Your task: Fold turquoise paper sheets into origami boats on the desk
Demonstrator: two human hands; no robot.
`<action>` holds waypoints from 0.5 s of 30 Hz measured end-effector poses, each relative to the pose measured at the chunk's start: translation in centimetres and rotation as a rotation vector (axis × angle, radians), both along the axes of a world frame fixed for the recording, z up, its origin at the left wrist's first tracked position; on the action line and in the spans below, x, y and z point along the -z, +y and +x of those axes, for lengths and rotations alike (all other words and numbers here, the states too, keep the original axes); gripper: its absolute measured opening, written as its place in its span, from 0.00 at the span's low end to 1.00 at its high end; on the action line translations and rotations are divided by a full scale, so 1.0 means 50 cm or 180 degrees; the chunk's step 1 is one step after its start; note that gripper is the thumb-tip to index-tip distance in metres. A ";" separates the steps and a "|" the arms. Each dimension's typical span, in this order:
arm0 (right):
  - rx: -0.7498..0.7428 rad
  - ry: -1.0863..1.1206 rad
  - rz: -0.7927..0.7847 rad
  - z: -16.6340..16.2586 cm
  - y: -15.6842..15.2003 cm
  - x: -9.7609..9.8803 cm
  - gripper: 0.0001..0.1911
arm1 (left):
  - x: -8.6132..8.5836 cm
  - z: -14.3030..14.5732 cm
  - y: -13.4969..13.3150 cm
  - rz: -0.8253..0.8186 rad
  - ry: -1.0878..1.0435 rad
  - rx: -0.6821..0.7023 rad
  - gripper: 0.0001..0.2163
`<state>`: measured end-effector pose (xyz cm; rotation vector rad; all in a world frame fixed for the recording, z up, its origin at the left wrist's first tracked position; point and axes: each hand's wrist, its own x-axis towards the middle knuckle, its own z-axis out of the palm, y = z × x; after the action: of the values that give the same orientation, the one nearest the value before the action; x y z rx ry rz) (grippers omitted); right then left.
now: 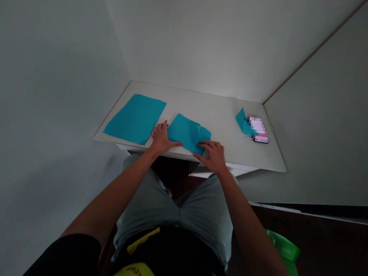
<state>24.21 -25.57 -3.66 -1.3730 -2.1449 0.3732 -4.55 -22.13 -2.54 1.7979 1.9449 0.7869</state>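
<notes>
A blue sheet of paper [185, 131] lies on the white table in front of me, its right end bent over and slightly raised. At its left edge rests my left hand [161, 139], fingers and thumb spread, the thumb along the near edge. My right hand [214, 156] has the bent right end between its curled fingers and thumb; the exact fingertip contact is partly hidden. Left of my left hand, a larger flat blue sheet [135, 119] lies apart from the one in my hands.
On the table's [209, 105] right side sit a folded blue paper piece [242, 121] and a pixelated phone-like object [258, 129]. Walls enclose the table at the left, back and right. A green plastic object [285, 248] stands low at the right, near the floor.
</notes>
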 end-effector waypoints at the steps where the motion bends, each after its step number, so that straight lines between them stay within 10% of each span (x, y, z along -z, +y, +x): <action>1: 0.0012 0.0148 -0.0043 -0.002 0.000 0.000 0.21 | 0.002 0.000 0.000 0.0029 -0.0070 0.0025 0.69; 7: 0.0383 0.1814 -0.0346 -0.016 0.022 -0.016 0.24 | 0.014 -0.013 0.003 0.0155 -0.0930 0.0094 0.66; 15: 0.0446 0.2626 -0.0349 -0.030 0.049 -0.128 0.27 | -0.026 -0.022 0.000 0.0113 -0.2214 0.0558 0.36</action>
<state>22.73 -23.10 2.76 -1.1342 -1.3573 0.8388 -5.63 -22.15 -1.26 1.4152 1.3097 1.1888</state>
